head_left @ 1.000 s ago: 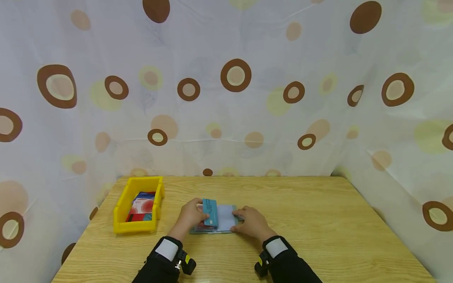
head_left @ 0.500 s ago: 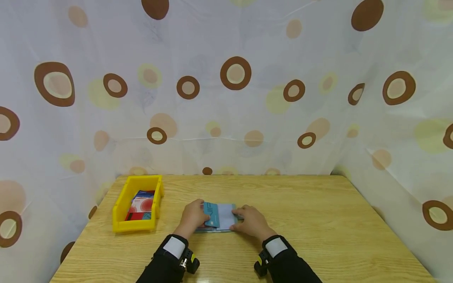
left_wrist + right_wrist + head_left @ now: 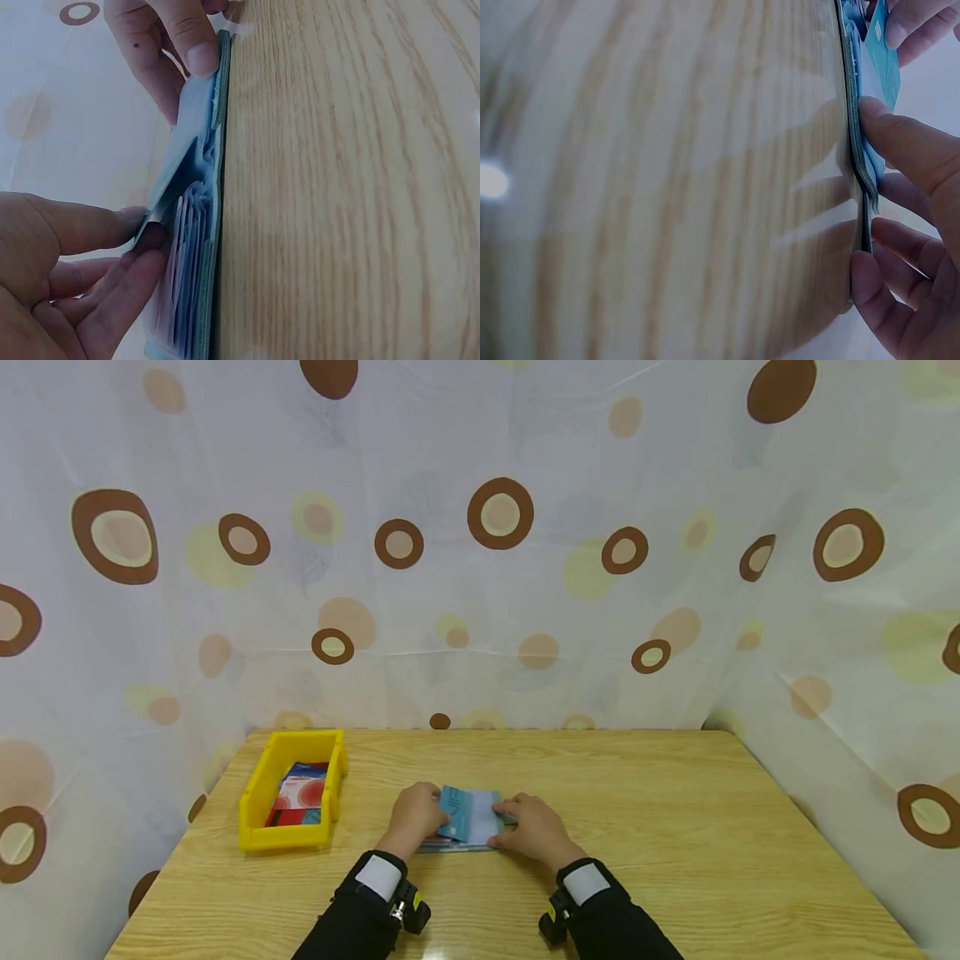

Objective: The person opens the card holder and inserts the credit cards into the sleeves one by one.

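A card holder (image 3: 483, 818) with a teal cover lies open on the table, its several clear sleeves fanned at the left in the left wrist view. My left hand (image 3: 414, 817) pinches a blue card (image 3: 455, 814) between thumb and fingers, tilted over the holder's left part. In the left wrist view, the card's lower edge sits beside the sleeve leaves (image 3: 191, 262); whether it is inside one I cannot tell. At the holder's right edge, my right hand (image 3: 534, 831) holds the pages, thumb (image 3: 874, 111) on top and some fingers at the cover's edge.
To the left stands a yellow bin (image 3: 287, 838) with several cards (image 3: 303, 793) in red, white and blue. The wooden table (image 3: 637, 827) reaches back to a patterned curtain (image 3: 570, 568).
My left hand has shifted right with the blue card, which now leans at a slant further over the holder. The right hand has stayed at the holder's right edge.
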The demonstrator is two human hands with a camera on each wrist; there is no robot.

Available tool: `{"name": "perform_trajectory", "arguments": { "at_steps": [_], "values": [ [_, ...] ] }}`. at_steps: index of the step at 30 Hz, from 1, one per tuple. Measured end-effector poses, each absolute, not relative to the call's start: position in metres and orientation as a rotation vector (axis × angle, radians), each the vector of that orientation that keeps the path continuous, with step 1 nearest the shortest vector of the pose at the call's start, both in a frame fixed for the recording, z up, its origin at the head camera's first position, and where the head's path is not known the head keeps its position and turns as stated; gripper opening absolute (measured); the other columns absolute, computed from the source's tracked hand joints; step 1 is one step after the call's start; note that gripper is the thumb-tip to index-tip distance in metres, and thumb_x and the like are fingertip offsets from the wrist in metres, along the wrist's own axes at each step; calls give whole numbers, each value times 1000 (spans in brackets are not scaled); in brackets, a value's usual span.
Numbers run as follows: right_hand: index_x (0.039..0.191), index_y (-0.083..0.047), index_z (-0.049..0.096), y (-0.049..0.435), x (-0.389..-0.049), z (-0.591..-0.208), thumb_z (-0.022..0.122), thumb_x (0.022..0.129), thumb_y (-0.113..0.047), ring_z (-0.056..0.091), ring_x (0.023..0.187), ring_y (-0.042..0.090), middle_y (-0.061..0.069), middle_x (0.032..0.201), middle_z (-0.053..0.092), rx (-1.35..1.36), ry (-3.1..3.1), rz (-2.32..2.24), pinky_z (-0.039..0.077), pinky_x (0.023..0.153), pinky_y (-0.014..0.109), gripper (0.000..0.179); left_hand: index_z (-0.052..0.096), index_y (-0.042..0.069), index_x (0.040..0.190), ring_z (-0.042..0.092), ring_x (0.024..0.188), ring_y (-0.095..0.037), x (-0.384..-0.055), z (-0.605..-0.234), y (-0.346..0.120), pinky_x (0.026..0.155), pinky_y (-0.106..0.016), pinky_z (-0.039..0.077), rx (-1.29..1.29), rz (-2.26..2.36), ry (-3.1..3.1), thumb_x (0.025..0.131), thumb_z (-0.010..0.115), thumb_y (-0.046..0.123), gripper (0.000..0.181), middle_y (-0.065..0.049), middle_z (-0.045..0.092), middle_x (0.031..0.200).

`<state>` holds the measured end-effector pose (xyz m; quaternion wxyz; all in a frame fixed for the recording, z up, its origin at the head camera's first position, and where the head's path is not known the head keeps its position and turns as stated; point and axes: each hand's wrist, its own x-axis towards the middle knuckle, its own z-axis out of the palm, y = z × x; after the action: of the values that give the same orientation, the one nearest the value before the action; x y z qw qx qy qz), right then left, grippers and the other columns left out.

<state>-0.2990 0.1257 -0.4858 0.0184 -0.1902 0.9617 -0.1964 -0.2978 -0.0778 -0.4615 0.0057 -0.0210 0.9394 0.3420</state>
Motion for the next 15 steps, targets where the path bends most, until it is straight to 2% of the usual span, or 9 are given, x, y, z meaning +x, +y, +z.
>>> {"name": "perform_trajectory", "arguments": {
  "at_steps": [6,15],
  "values": [
    [125,-13,66,125,-298,-486,81,77,-40,59,104,32,12,117,61,-591,2990,-609,49,85,48,57,67,-7,107,62,77,-22,-297,-466,-69,69,-34,54,-66,1142,2910,77,81,9,37,-17,68,99],
    [125,-12,66,125,-296,-487,80,77,-40,60,102,32,11,115,62,-623,3008,-635,50,83,48,57,70,-4,96,61,73,-21,-293,-467,-53,66,-36,53,-35,1080,3013,77,78,10,24,-14,70,91]
  ]
}}
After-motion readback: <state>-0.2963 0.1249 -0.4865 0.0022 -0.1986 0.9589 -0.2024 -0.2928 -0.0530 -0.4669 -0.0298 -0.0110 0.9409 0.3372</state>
